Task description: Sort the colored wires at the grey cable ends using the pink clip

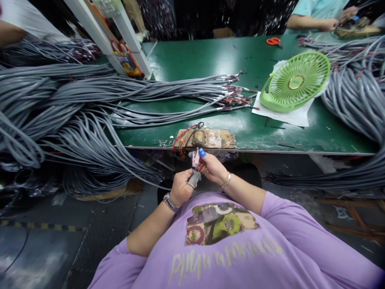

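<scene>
My left hand [181, 188], with a metal watch at the wrist, is closed round the end of a grey cable [162, 187] that runs in from the left. A grey sleeve-like piece [194, 179] shows at its fingertips; whether it is cable jacket or a finger cover, I cannot tell. My right hand [215, 168], a blue cover on one fingertip, pinches thin coloured wires [202, 169] at the cable's end. Between the hands a small pinkish-white connector [195, 159] stands upright. Both hands are just off the bench's front edge, below a worn wooden block [207, 138] with red and black leads.
Bundles of grey cable [99, 92] cover the left of the green bench [180, 52], stripped ends pointing right. A green fan [296, 82] stands on white paper at right, near more cable coils [355, 92]. Orange-handled scissors [273, 41] lie behind. Co-workers' arms [313, 23] show at the back.
</scene>
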Motion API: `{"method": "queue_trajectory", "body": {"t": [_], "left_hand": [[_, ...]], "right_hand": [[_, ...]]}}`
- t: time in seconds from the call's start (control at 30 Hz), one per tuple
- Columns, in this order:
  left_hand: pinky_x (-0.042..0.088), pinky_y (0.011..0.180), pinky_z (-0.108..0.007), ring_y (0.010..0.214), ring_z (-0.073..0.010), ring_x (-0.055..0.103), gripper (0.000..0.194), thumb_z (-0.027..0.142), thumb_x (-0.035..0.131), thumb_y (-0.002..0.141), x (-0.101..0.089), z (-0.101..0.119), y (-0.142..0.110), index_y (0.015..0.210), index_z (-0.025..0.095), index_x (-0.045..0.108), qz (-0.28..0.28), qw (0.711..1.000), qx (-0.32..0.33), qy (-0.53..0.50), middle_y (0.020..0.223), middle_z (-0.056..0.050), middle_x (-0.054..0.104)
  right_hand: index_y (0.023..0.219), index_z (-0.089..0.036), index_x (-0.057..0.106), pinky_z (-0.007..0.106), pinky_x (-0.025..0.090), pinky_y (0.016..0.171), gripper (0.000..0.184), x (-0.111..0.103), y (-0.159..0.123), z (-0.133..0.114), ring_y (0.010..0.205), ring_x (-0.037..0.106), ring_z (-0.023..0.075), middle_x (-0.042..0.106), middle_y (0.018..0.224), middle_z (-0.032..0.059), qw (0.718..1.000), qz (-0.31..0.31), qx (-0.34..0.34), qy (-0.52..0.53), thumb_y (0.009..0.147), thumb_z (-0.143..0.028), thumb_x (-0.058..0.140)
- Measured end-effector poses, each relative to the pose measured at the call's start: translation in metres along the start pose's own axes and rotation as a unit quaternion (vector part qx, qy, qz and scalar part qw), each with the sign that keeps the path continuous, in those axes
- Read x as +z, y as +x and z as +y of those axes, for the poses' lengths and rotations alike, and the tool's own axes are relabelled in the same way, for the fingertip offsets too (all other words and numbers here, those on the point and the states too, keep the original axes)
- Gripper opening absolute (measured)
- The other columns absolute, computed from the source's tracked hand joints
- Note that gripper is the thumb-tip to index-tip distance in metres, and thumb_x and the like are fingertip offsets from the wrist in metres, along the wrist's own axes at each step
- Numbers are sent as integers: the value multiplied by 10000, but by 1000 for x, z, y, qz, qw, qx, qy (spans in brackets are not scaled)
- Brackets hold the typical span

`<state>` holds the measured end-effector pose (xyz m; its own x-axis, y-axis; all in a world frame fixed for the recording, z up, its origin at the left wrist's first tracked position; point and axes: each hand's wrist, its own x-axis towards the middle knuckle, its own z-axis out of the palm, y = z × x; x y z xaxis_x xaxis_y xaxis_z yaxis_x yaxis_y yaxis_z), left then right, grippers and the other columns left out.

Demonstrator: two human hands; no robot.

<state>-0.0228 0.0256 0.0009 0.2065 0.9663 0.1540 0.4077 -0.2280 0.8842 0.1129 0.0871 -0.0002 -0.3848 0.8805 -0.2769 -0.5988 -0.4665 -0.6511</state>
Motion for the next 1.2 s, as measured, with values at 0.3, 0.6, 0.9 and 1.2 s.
{"method": "queue_trajectory", "body": {"t": [0.3,0.6,0.9,1.2], "left_hand": [[356,431,-191,397,-68,449,324,324,518,882,-2,4,4,603,168,573,-17,998,-36,-38,479,25,542],[340,396,-181,368,-55,432,351,344,521,875,-3,6,2,579,163,566,-20,997,-51,-60,467,26,526],[334,344,-173,336,-65,460,355,454,603,815,0,14,-13,650,142,636,2,967,-162,-197,470,9,569],[330,345,-178,345,-60,453,327,454,644,780,13,21,-17,690,140,646,99,907,-188,-362,493,10,579]], "right_hand": [[705,-124,663,216,365,519,440,0,0,-1,532,432,68,541,582,-21,1000,8,-3,-4,625,-540,782],[757,-117,684,195,358,489,474,1,-1,-1,521,434,64,541,573,-22,1000,6,10,4,611,-556,787],[868,-134,687,181,372,474,452,-3,-4,-8,547,488,77,624,692,23,996,-19,83,15,775,-574,647],[844,-132,652,178,343,495,299,0,-10,-11,561,459,63,565,666,-12,998,-34,48,-25,718,-391,730]]}}
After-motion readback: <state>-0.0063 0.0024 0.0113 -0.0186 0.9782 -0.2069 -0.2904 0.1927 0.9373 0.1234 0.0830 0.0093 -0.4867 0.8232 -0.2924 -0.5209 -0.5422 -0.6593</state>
